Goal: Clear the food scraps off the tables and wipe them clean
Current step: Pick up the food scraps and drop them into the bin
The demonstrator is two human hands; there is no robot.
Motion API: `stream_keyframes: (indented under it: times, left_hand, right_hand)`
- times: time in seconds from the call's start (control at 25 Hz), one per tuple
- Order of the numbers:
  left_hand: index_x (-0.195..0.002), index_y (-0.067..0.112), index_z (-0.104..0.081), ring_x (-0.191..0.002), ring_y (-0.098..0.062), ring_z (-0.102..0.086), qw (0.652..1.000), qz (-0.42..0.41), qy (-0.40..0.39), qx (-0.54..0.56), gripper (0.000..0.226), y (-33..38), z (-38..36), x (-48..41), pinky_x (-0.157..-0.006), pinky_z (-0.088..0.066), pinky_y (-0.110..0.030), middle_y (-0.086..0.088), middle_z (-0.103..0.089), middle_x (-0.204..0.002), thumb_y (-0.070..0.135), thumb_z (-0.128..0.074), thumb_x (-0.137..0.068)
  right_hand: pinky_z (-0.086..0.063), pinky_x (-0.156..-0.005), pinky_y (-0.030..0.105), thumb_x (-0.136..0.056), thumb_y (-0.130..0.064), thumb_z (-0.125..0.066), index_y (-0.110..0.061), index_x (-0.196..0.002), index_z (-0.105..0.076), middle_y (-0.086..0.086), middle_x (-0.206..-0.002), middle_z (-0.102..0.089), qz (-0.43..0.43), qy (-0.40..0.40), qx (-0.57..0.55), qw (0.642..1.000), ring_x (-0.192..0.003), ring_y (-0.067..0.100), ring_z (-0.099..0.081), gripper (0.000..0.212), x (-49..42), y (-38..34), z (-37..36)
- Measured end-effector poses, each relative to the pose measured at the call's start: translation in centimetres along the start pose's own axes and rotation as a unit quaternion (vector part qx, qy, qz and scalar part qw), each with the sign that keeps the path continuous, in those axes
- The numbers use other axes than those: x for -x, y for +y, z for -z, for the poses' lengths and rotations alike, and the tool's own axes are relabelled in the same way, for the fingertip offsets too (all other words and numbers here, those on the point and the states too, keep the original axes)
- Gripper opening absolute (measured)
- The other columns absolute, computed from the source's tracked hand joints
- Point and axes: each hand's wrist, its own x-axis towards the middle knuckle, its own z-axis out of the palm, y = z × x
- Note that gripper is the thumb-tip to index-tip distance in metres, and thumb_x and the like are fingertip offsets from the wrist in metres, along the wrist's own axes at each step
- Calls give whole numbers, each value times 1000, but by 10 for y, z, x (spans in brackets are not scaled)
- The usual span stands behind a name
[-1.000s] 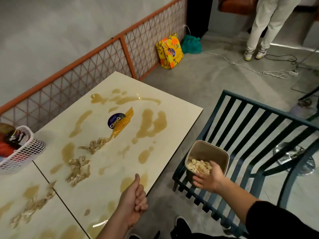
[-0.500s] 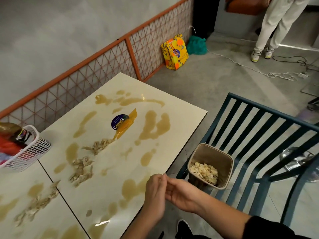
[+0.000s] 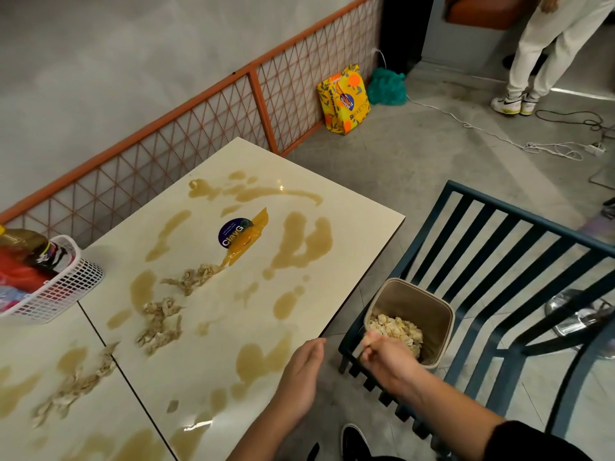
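Two cream tables stand pushed together, the right table (image 3: 336, 201) and the left table (image 3: 30, 337). Pale food scraps (image 3: 159, 322) lie in several heaps, and brown sauce puddles (image 3: 303, 244) are spread over both tops. A beige bin (image 3: 432, 311) half full of scraps stands on a blue slatted chair (image 3: 519, 277). My left hand (image 3: 299, 374) hovers at the right table's near corner with its fingers loosely straight. My right hand (image 3: 387, 359) is at the bin's near rim, fingers bunched and blurred, with pale bits at their tips.
A white basket (image 3: 66, 287) with a bottle and packets sits at the left. An orange mesh fence (image 3: 199, 128) runs behind the tables. A yellow bag (image 3: 344, 98), a green bag (image 3: 387, 86) and cables (image 3: 499, 138) lie on the floor. A person's legs (image 3: 545, 51) stand far right.
My hands were touching by the table's corner half a second ago. They have parted: the right hand has moved right to the bin's rim, and the left stays by the corner.
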Motion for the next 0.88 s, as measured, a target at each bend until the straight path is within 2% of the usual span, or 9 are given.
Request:
stream_keyframes:
  times: [0.12,0.2,0.24,0.32,0.4,0.52,0.68,0.8,0.88]
  left_hand:
    - [-102,29,-70,-96,-5,-64,998,42,42,24,20,-5,16,3,-79,-46,-23,12,-71,-106,35,-51,-101]
    - [-97,23,-72,-83,-8,-65,996,58,59,46,17,-10,28,5,-70,-44,-22,4,-73,-100,31,-57,-99]
    - [-96,20,-73,-80,-10,-64,993,67,68,63,17,-13,34,7,-69,-43,-23,0,-74,-98,31,-60,-96]
    - [-97,16,-72,-80,-15,-64,989,79,86,87,18,-18,44,11,-67,-45,-25,-5,-74,-98,28,-60,-96]
    - [-100,14,-71,-83,-18,-66,988,86,96,89,19,-24,54,16,-65,-47,-24,-5,-74,-98,22,-54,-99]
    - [-101,17,-72,-88,-24,-69,985,94,114,84,20,-36,70,22,-71,-46,-30,-2,-75,-96,23,-53,-100]
    - [-98,20,-72,-90,-25,-69,981,117,129,88,19,-57,93,31,-72,-46,-32,0,-76,-94,24,-54,-99]
    - [-97,21,-72,-83,-19,-68,979,128,132,82,18,-79,118,42,-70,-45,-30,3,-76,-92,27,-56,-98]
    - [-97,22,-72,-77,-13,-66,979,144,126,68,18,-96,135,49,-68,-44,-27,3,-75,-93,30,-55,-98]
  right_hand:
    - [-47,-57,24,-104,-8,-51,0,-117,-55,12,-87,-58,26,138,-42,989,-65,13,-49,16,-30,-40,43]
    - [-52,-57,27,-106,-13,-48,0,-126,-53,12,-83,-58,48,176,-48,982,-64,14,-52,24,-43,-60,59]
    - [-56,-66,30,-108,-14,-45,1,-134,-50,16,-90,-62,53,185,-58,980,-70,17,-58,31,-48,-68,63]
    - [-52,-96,40,-111,-22,-36,0,-148,-37,25,-125,-63,50,167,-81,981,-102,29,-66,43,-53,-79,70]
    - [-40,-113,46,-111,-31,-26,-7,-155,-27,26,-143,-53,19,142,-82,986,-129,36,-55,51,-53,-86,72]
    - [-49,-98,49,-108,-28,-34,-6,-145,-42,23,-127,-64,-22,151,29,988,-115,37,-61,43,-45,-76,60]
    - [-48,-66,35,-104,-21,-46,-5,-106,-62,16,-93,-70,-20,121,238,964,-78,26,-61,23,-26,-29,9]
    - [-49,-56,30,-103,-16,-51,-6,-105,-65,13,-86,-69,73,49,462,883,-70,23,-61,18,-19,21,-45]
    - [-52,-60,28,-102,-18,-51,-11,-106,-68,6,-85,-71,132,-26,597,791,-72,19,-65,18,-15,53,-81]
